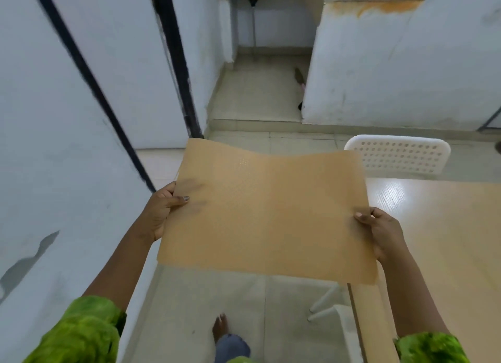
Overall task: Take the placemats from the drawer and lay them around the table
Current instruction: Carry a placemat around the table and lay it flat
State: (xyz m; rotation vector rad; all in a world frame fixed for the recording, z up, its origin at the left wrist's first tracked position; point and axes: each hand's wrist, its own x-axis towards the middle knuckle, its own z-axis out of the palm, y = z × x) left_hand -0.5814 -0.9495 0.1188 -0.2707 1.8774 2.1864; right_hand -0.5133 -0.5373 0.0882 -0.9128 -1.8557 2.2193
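Observation:
A tan perforated placemat [268, 213] is held flat in the air in front of me, its far edge wavy. My left hand [160, 213] grips its left edge with the thumb on top. My right hand [382, 232] pinches its right edge. The light wooden table [439, 227] lies to the right, partly under the mat's right side. No drawer is in view.
A white perforated chair [398, 156] stands at the table's far side; another white chair [341, 316] is tucked in near me. A white wall with black stripes [67, 146] runs along the left. Tiled floor [257, 97] leads ahead into a corridor. My bare foot [221, 327] is below.

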